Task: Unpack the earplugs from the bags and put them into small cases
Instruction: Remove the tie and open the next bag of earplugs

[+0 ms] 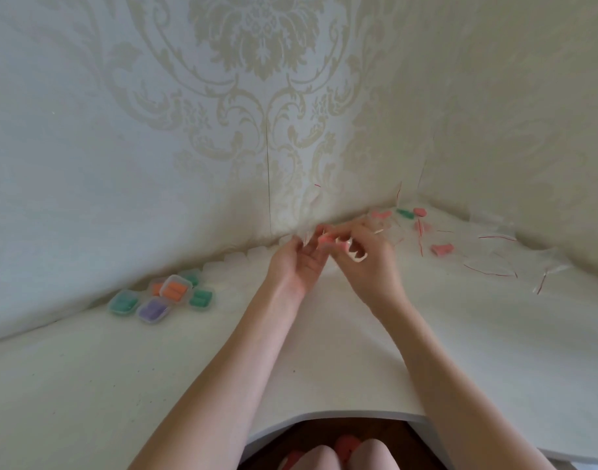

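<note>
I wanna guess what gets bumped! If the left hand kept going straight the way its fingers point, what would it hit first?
Probably the pink earplug pinched between the left hand and the right hand; behind it stands the wallpapered wall. Depth is hard to judge.

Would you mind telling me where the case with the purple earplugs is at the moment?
In the head view, the purple case sits on the white table at the left, front of the filled-case cluster, between two green cases.
</note>
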Motion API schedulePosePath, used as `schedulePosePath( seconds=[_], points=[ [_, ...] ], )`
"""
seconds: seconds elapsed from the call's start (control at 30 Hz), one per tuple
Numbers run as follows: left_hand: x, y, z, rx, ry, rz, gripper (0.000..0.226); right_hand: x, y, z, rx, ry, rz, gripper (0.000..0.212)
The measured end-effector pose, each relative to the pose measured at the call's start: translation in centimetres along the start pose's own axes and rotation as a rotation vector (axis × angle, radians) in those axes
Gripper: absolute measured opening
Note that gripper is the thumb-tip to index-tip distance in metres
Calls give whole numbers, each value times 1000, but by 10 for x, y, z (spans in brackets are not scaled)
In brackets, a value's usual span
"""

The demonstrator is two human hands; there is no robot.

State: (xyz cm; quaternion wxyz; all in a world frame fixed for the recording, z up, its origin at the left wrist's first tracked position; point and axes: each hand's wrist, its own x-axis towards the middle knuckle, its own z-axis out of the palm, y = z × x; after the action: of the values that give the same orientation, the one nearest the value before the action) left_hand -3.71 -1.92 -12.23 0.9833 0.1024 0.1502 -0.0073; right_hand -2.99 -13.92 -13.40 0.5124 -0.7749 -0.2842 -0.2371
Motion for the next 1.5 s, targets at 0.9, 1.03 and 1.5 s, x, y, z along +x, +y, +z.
schedulePosePath(
  seconds=[0.9, 1.03, 1.5],
  points=[
    [-8, -18, -7, 1493, -68, 689, 20, 14, 11, -30, -273, 9, 35, 25],
    [-10, -16, -15, 1730, -19, 843, 27, 30, 30, -61, -392, 259, 139, 33],
    [-6, -18, -24, 2227, 91, 951, 26, 17, 65, -108, -924, 134, 394, 57]
  ],
)
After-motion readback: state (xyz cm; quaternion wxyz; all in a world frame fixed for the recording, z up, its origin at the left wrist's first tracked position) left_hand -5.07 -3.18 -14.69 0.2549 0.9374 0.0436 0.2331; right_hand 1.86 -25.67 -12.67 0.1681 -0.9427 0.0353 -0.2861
